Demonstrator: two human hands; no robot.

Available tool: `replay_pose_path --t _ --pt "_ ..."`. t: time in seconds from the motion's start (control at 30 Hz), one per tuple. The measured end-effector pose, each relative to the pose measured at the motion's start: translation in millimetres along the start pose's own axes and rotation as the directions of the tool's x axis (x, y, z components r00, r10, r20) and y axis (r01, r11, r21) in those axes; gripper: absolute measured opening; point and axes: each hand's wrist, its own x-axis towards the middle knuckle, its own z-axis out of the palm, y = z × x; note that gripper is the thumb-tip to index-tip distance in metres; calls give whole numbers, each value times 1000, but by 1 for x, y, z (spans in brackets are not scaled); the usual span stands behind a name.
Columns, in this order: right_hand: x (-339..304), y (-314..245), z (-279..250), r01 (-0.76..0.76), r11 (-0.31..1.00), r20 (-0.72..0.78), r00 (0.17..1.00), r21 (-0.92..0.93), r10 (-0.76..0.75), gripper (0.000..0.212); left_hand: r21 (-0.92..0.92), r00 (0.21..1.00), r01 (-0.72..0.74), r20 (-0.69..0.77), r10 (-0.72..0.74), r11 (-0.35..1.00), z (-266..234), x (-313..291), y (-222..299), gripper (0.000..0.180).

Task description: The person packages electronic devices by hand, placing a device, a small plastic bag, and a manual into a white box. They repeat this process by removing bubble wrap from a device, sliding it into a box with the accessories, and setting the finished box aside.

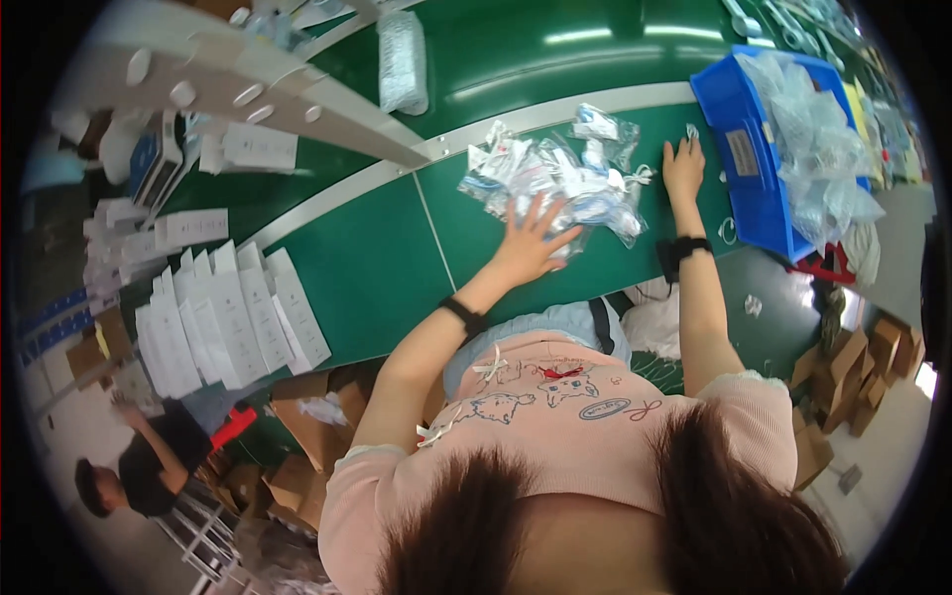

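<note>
A pile of small clear plastic bags [555, 178] with white and bluish contents lies on the green table. My left hand [535, 238] rests on the pile's near edge, open, its fingers spread. To the right, beside the blue bin [739, 159], my right hand [684, 174] lies on the tabletop with its fingers stretched out. A small shiny piece [692, 131] shows at its fingertips, too small to name. Several bubble-wrap bags [808, 129] fill the bin and hang over its right side. Dark bands circle both wrists.
White boxes [223, 317] stand in rows on the table's left. A bubble-wrapped bundle [402, 64] lies beyond the pale rail [585, 106]. A metal post [288, 89] rises at the upper left. Cardboard boxes [853, 367] sit low right. A co-worker [149, 461] is at lower left.
</note>
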Motion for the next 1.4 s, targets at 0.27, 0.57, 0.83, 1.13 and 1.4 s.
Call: replay_pose_path --t 0.27,0.57,0.83,1.13,1.4 --pt "-67 7 -25 -71 993 -266 959 93 93 39 -35 989 21 -144 -26 999 -53 -19 -21 65" --pt "-68 58 6 -367 928 -277 900 -62 337 42 -48 792 490 -393 -467 870 -104 -156 -80 50" --pt "-41 34 -37 -12 939 -338 932 344 135 40 -105 633 668 -441 -636 737 -99 -200 -58 44" --pt "-56 -123 -25 269 963 284 924 -4 -257 47 223 436 890 -672 -599 398 -158 -235 -82 50" --pt "-95 -221 -54 415 718 -72 887 559 -457 29 53 353 911 -612 -707 409 -211 -317 -123 61"
